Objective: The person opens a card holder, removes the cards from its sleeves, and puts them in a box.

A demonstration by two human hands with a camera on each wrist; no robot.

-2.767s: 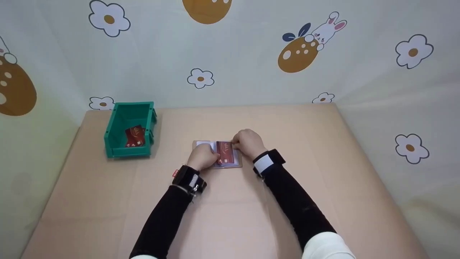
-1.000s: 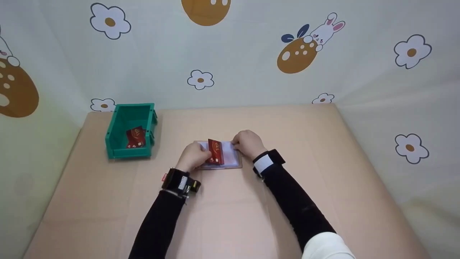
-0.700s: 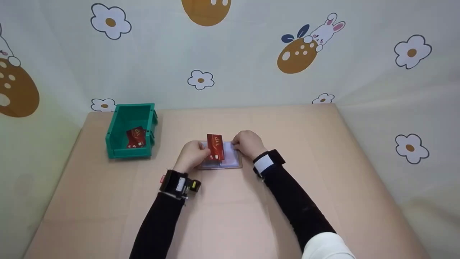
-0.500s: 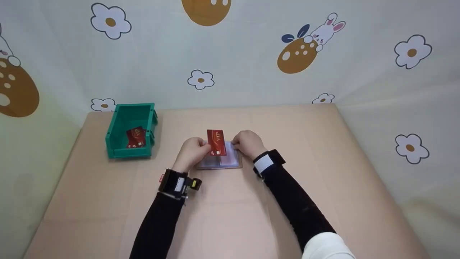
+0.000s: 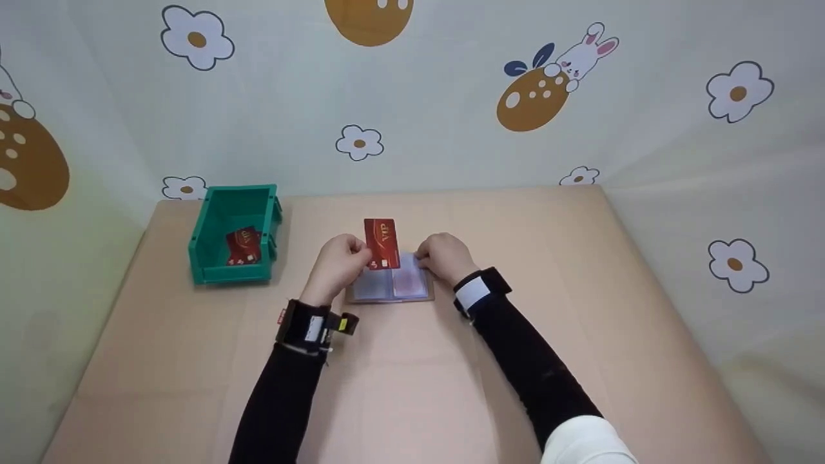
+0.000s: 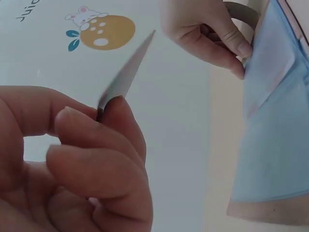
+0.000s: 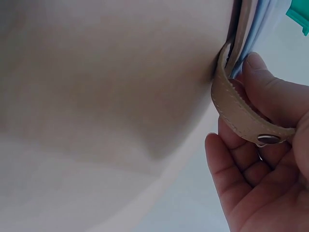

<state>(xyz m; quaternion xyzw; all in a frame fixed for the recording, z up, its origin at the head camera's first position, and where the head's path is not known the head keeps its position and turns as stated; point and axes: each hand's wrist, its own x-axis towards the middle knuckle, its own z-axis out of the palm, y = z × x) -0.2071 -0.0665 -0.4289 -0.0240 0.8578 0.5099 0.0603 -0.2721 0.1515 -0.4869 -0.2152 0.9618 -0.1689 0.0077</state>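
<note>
My left hand (image 5: 336, 263) pinches a red VIP card (image 5: 383, 245) between thumb and forefinger. It holds the card raised above an open card holder (image 5: 372, 290) with clear plastic sleeves and a tan cover. The left wrist view shows the card (image 6: 130, 70) nearly edge-on. At the holder's right side, my right hand (image 5: 448, 258) grips the edge, thumb against the sleeves. A tan strap (image 7: 236, 108) with a metal snap loops across its fingers in the right wrist view. Part of the holder's far edge is hidden behind the card and left hand.
On the back left of the beige table (image 5: 412, 393) stands a green bin (image 5: 232, 274), with red cards (image 5: 243, 245) lying inside. A printed curtain (image 5: 445, 77) with flowers and rabbits rises behind the table and along both sides.
My left hand has drawn the red card off the right-hand sleeve and lifted it up, back and slightly left, baring the sleeves beneath. My right hand has stayed at the holder's edge.
</note>
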